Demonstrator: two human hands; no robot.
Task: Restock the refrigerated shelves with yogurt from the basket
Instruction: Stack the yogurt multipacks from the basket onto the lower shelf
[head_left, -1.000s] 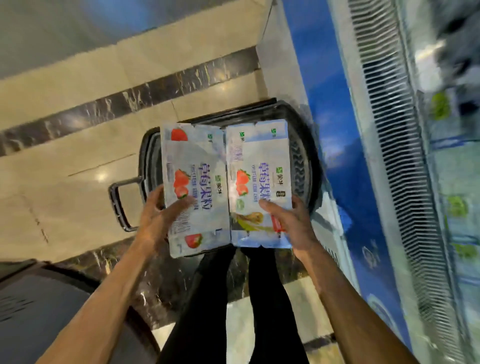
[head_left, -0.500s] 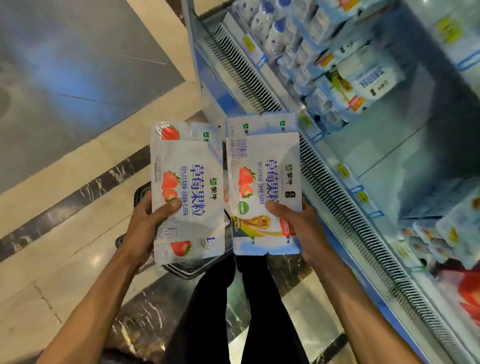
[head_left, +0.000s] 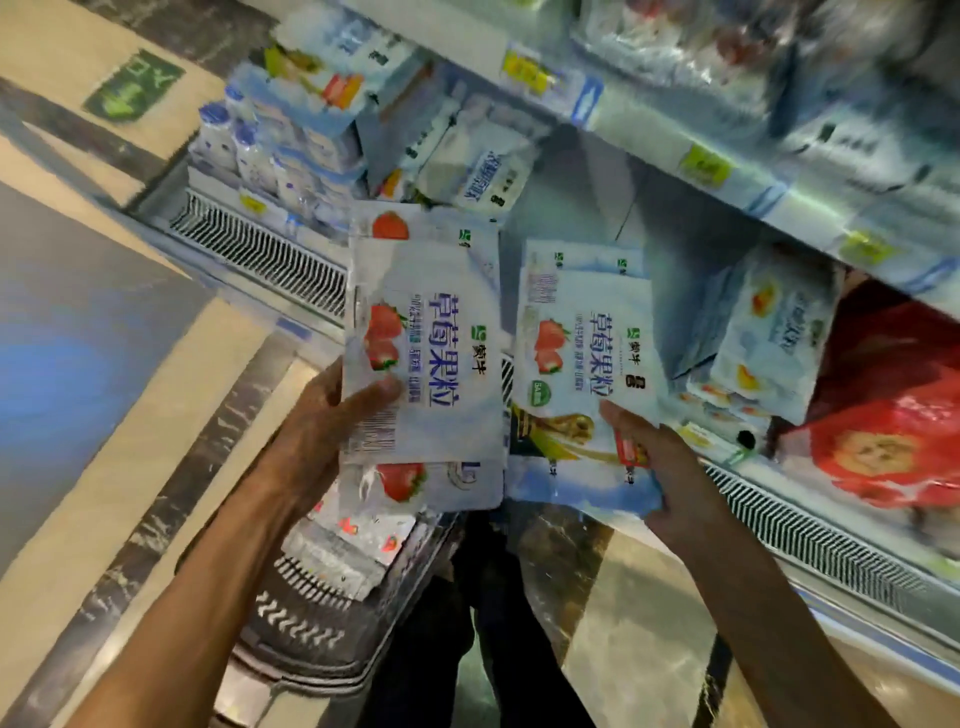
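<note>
Chilled shelves over a tiled floor
The lower shelf (head_left: 587, 208) carries bottles (head_left: 244, 150) at its left end, yogurt packs (head_left: 769, 332) and a red bag (head_left: 893, 415) further right; a dark basket (head_left: 311, 639) stands on the floor (head_left: 130, 415).

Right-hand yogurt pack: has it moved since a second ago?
Yes. The right-hand yogurt pack, then held over the basket, is now clear of it, raised toward the refrigerated shelf.

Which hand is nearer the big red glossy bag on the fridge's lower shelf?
Right. The right hand, gripping a white strawberry yogurt pack, is just left of the red glossy bag; the left hand holds a second pack farther left.
</note>
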